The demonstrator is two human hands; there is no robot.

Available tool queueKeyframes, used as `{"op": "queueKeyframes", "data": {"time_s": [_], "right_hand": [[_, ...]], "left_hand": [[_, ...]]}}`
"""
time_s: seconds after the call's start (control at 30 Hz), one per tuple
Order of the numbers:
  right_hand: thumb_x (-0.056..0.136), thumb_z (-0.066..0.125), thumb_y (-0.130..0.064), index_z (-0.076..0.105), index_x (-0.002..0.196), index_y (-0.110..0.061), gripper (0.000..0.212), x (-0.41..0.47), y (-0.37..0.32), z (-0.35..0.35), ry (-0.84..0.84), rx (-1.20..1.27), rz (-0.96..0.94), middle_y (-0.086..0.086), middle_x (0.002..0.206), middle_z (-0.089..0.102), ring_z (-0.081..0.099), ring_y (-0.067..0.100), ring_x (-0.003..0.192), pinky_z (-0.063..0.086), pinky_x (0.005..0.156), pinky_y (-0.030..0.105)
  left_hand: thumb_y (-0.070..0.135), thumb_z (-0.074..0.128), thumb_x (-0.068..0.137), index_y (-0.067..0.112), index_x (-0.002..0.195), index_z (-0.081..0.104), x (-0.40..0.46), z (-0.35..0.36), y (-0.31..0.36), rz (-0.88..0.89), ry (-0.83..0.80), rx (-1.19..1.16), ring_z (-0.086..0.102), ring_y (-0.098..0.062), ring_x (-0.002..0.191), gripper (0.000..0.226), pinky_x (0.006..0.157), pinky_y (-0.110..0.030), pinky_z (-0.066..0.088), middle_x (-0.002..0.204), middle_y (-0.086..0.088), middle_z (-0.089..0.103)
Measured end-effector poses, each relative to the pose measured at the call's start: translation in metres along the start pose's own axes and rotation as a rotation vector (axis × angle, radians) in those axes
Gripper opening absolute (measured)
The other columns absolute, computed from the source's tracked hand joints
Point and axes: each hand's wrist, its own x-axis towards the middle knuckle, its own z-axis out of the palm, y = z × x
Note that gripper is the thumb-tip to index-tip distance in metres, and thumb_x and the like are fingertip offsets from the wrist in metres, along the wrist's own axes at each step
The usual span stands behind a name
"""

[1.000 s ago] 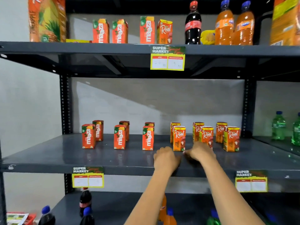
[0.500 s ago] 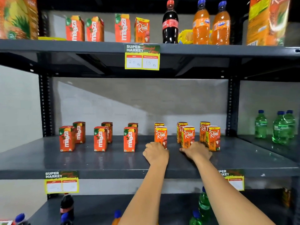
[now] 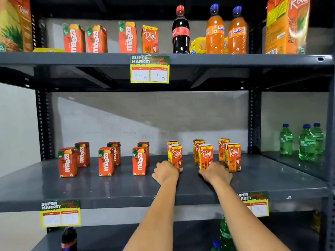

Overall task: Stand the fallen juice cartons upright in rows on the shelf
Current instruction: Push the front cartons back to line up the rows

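Small orange-red Maaza cartons (image 3: 106, 161) stand upright on the middle shelf (image 3: 90, 189), three columns, two deep. To their right, orange Real cartons (image 3: 233, 156) stand the same way. No carton lies on its side in view. My left hand (image 3: 165, 172) rests on the shelf with fingers curled against the base of the left front Real carton (image 3: 175, 155); the grip itself is hidden. My right hand (image 3: 216, 172) lies palm down before the middle front Real carton (image 3: 206, 155), covering its base.
The upper shelf (image 3: 72, 58) carries more cartons, a cola bottle (image 3: 180, 29) and two Fanta bottles (image 3: 226, 29). Green bottles (image 3: 306, 142) stand on the neighbouring shelf at right. Price tags hang on the shelf edges. Bottles stand on the lower shelf.
Both hands have slid forward along the shelf, from a little in front of the Real cartons to right against their bases. My view has shifted right and closer.
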Motion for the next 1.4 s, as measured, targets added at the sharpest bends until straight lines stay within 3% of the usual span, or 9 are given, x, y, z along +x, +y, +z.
{"op": "queueKeyframes", "data": {"time_s": [0.27,0.33,0.37,0.43,0.47,0.57,0.73,1.0,1.4], "right_hand": [[0.076,0.063,-0.057,0.059,0.119,-0.016,0.06,0.009,0.001,-0.009,0.004,0.047,-0.011,0.009,0.123,0.06,0.054,0.03,0.115,0.042,0.095,0.04],[0.076,0.063,-0.058,0.058,0.121,-0.016,0.062,0.01,0.002,-0.009,0.012,0.044,-0.007,0.009,0.124,0.059,0.054,0.03,0.116,0.041,0.095,0.04],[0.076,0.063,-0.058,0.058,0.121,-0.015,0.062,0.01,0.003,-0.009,0.014,0.041,-0.002,0.01,0.125,0.059,0.054,0.03,0.116,0.041,0.095,0.04],[0.076,0.063,-0.058,0.058,0.121,-0.015,0.063,0.009,0.005,-0.007,0.023,0.035,0.003,0.01,0.125,0.059,0.053,0.031,0.117,0.041,0.096,0.04],[0.076,0.063,-0.058,0.058,0.121,-0.014,0.063,0.009,0.006,-0.005,0.023,0.033,0.004,0.011,0.125,0.059,0.053,0.031,0.117,0.041,0.096,0.04],[0.076,0.063,-0.058,0.058,0.121,-0.013,0.064,0.007,0.006,0.001,0.014,0.037,0.006,0.011,0.125,0.059,0.053,0.031,0.116,0.041,0.095,0.04],[0.075,0.063,-0.062,0.056,0.124,-0.013,0.07,0.02,0.001,-0.01,0.045,0.021,-0.003,0.012,0.126,0.058,0.053,0.032,0.117,0.041,0.094,0.04],[0.074,0.06,-0.066,0.055,0.124,-0.016,0.071,0.02,0.002,-0.009,0.014,-0.026,-0.008,0.01,0.124,0.06,0.055,0.031,0.115,0.042,0.094,0.04],[0.075,0.06,-0.066,0.054,0.124,-0.016,0.071,0.011,0.003,-0.002,-0.012,-0.057,-0.041,0.009,0.125,0.06,0.054,0.03,0.117,0.043,0.096,0.041]], "left_hand": [[0.019,0.073,0.084,0.004,0.112,0.065,0.027,-0.025,-0.001,0.076,-0.29,-0.17,0.062,-0.026,0.106,0.033,0.096,-0.039,0.049,0.116,-0.014,0.066],[0.027,0.077,0.08,0.004,0.12,0.059,0.026,-0.023,-0.001,0.076,-0.343,-0.193,0.057,-0.028,0.113,0.05,0.101,-0.043,0.045,0.124,-0.014,0.062],[0.04,0.079,0.074,0.006,0.127,0.052,0.021,-0.019,0.002,0.058,-0.351,-0.176,0.052,-0.029,0.121,0.069,0.105,-0.045,0.04,0.131,-0.014,0.056],[0.066,0.075,0.062,0.007,0.139,0.035,0.009,-0.007,0.012,-0.014,-0.269,-0.069,0.038,-0.032,0.132,0.106,0.111,-0.045,0.03,0.144,-0.014,0.041],[0.072,0.072,0.058,0.007,0.14,0.031,0.003,-0.001,0.018,-0.055,-0.196,-0.028,0.035,-0.032,0.133,0.112,0.109,-0.044,0.027,0.145,-0.014,0.039],[0.069,0.068,0.066,0.009,0.135,0.038,-0.005,0.013,0.027,-0.123,0.007,0.038,0.04,-0.029,0.127,0.096,0.104,-0.043,0.027,0.138,-0.011,0.046],[0.053,0.065,0.077,0.01,0.125,0.049,0.006,0.013,0.039,-0.128,0.079,-0.003,0.046,-0.026,0.119,0.067,0.1,-0.043,0.028,0.128,-0.01,0.056],[0.051,0.064,0.081,0.008,0.132,0.043,0.003,0.015,0.031,-0.073,0.035,0.132,0.042,-0.026,0.122,0.07,0.1,-0.04,0.03,0.133,-0.012,0.047],[0.047,0.06,0.087,0.008,0.129,0.048,-0.009,0.012,0.017,-0.068,0.048,0.134,0.045,-0.027,0.121,0.058,0.099,-0.04,0.034,0.131,-0.013,0.049]]}}
